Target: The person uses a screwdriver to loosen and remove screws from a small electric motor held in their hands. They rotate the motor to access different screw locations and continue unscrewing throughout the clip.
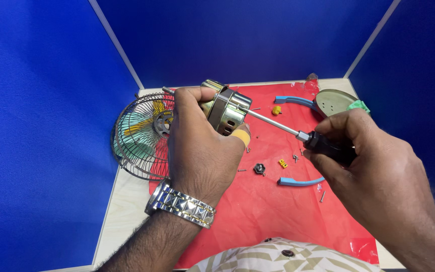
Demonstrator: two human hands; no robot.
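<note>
My left hand (pixel 197 146) grips a round metal fan motor housing (pixel 222 108) and holds it up over the red sheet (pixel 273 211). A bandage wraps the thumb. My right hand (pixel 373 166) is closed on the black handle of a screwdriver (pixel 323 146). Its steel shaft (pixel 270 121) runs up and left, with the tip against the side of the motor housing.
A wire fan guard (pixel 137 136) with yellow and teal blades lies at the left. On the sheet lie a black knob (pixel 260 168), small yellow parts (pixel 276 110), two curved blue pieces (pixel 298 181), loose screws (pixel 295 158) and a round metal plate (pixel 334 102). Blue partition walls enclose the table.
</note>
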